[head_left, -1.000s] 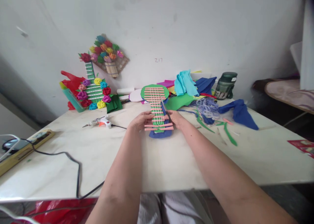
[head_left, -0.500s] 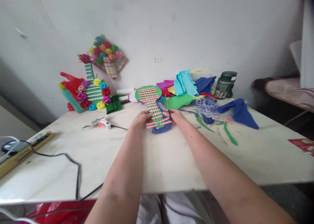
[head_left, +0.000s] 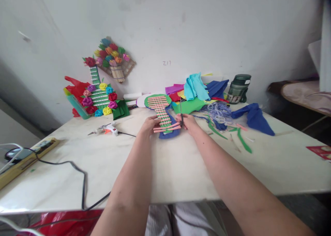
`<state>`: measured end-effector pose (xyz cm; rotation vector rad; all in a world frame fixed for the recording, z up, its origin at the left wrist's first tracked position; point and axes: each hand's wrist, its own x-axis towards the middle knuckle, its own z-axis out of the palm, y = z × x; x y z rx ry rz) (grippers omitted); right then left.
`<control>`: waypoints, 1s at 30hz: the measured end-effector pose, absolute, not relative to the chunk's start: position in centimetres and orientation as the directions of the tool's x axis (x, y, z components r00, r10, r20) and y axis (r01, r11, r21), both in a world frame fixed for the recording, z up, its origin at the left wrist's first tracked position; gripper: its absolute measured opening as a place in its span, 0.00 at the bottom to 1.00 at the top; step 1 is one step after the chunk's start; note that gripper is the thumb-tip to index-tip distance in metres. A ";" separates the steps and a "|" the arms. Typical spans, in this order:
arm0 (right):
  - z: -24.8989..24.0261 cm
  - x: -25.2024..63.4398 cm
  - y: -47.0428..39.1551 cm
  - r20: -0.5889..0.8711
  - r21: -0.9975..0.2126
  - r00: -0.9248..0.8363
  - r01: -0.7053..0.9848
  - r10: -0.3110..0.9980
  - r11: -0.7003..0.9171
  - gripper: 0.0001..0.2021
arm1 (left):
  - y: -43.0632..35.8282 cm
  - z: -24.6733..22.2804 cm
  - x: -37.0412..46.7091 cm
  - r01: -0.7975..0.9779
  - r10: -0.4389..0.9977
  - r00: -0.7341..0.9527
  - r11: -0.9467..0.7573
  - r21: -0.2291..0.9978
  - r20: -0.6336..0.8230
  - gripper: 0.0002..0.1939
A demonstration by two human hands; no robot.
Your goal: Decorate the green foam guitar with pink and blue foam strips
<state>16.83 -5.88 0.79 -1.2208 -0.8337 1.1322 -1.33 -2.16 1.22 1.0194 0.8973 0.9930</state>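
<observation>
My left hand (head_left: 149, 123) grips the left edge of a green paper craft piece (head_left: 160, 109) woven with pink strips, with blue paper under its near end. It is shaped like a round head on a narrow neck and lies tilted low over the white table (head_left: 165, 160). My right hand (head_left: 188, 121) holds small dark scissors (head_left: 181, 114) upright at the piece's right edge, by the ends of the pink strips.
A white glue gun (head_left: 107, 128) lies left of my hands, its black cord (head_left: 80, 181) trailing over the front edge. Flower crafts (head_left: 100, 98) lean on the wall. Coloured paper scraps (head_left: 199, 91), thread (head_left: 217, 112), a green jar (head_left: 238, 88) and blue cloth (head_left: 254, 119) crowd the back right.
The woven piece has dropped from nearly upright to low over the table and turned left. The scissors moved from in front of it to its right edge, now upright.
</observation>
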 end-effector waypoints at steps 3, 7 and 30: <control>0.8 17.1 -5.8 -0.087 -0.975 0.271 -0.221 0.959 -0.027 0.12 | -2.2 1.1 -1.4 -0.221 0.949 0.294 0.180 0.958 -0.111 0.20; 0.7 17.2 -5.8 -0.073 -0.977 0.273 -0.215 0.959 -0.013 0.13 | -1.9 1.0 -1.3 -0.222 0.950 0.298 0.164 0.961 -0.094 0.23; 0.1 17.2 -5.5 -0.025 -0.990 0.247 -0.139 0.969 0.009 0.14 | -2.2 1.6 -2.2 -0.115 0.875 0.408 0.333 0.936 -0.261 0.18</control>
